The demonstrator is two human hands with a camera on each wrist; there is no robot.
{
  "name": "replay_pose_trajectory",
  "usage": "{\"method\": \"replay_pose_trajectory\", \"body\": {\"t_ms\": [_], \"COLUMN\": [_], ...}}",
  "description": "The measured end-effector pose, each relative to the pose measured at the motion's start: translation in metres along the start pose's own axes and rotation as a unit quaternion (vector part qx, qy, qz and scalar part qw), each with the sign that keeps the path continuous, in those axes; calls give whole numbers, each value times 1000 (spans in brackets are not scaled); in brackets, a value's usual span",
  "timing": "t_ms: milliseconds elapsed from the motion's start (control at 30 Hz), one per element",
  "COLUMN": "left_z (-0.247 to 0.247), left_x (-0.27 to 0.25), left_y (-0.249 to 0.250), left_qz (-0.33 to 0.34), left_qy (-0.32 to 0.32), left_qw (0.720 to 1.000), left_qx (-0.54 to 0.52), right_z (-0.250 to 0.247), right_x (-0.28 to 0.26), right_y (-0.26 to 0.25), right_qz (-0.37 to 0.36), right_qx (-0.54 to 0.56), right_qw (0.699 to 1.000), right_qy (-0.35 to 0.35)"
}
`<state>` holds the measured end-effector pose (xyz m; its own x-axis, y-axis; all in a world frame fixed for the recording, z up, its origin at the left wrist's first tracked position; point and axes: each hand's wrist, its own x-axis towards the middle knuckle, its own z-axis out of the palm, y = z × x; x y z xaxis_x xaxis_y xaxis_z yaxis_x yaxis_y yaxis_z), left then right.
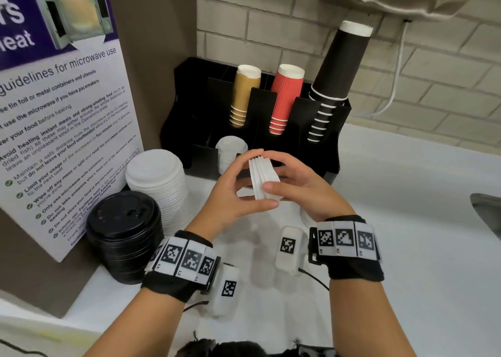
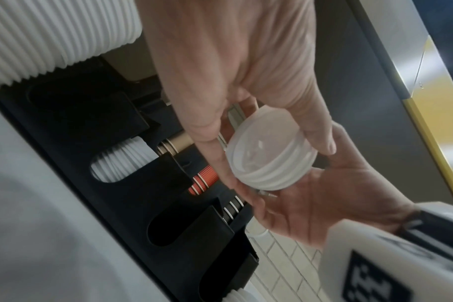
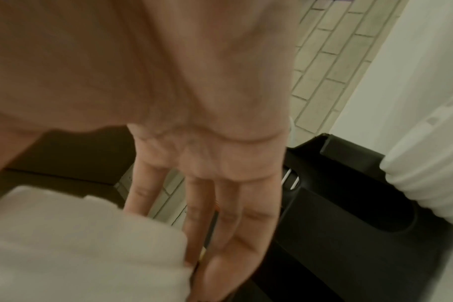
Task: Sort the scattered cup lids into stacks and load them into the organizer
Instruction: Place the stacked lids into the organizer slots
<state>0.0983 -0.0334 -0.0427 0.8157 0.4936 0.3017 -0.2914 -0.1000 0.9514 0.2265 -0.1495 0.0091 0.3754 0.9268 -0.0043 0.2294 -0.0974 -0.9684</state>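
Small white lids (image 1: 262,179), a short stack on edge, sit above the counter just near of the organizer (image 1: 273,140); left hand (image 1: 230,194) and right hand (image 1: 301,186) curl around the rims; probably light, thin, slippery plastic; squeeze evenly at opposite rims.

- A microwave poster (image 1: 62,107) leans at the left of the counter; its purple top band carries cut-off white letters, "rs" and "eat".
- Its heading reads "guidelines for microwave use".
- Bold lines below include "Avoid heating instant meals and strong-smelling food", "do not leave your food unattended", "Limit your usage", "Wipe off any mess" and "Only use microwave-safe containers".
- The smaller print beneath is too fine to read.
- The wrist bands (image 1: 344,238) carry black-and-white square code markers; the tiny digits under them are not legible.
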Motion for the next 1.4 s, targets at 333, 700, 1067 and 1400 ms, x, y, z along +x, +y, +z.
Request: {"method": "replay_pose_trajectory", "body": {"t_ms": [333, 700, 1067, 1400], "left_z": [-1, -7, -12, -14], "left_x": [4, 5, 0, -5], "left_y": [2, -9, -22, -26], "left_qz": [0, -14, -151, -168], "left_qy": [33, 50, 65, 35], "left_qw": [999, 999, 984, 982], "left_qx": [6, 6, 73, 82], "right_z": [2, 13, 1, 23], "right_x": [9, 22, 135, 183], "right_y": [-5, 3, -25, -4], "right_qz": [-14, -23, -96, -47], "right_qx": [4, -51, -331, -526], "right_qw": [1000, 998, 933, 849], "right_qy": [17, 30, 105, -36]}}
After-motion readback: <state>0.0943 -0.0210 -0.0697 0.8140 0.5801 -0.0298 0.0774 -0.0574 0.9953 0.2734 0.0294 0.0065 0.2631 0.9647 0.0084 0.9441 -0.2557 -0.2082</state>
